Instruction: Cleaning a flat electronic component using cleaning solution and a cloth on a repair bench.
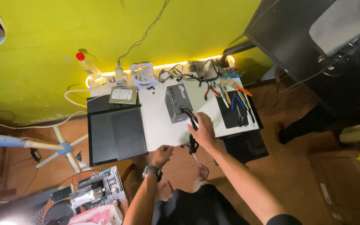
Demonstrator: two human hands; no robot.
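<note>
The right hand [203,131] is curled around a thick bunch of black cables [192,127]. The cables come out of a grey power box [176,102] on the white counter [163,129]. The left hand [162,155] grips the counter's near edge. Tools [234,102] lie on a black mat to the right.

White counter [163,129] against a yellow wall.
On it: power supply [176,102], hard drive [123,95], fan [141,74], black panel [115,133], tool mat [235,109].

Home electronics workbench: hand tools [230,98], motherboard [98,187], power supply [176,102].
</note>
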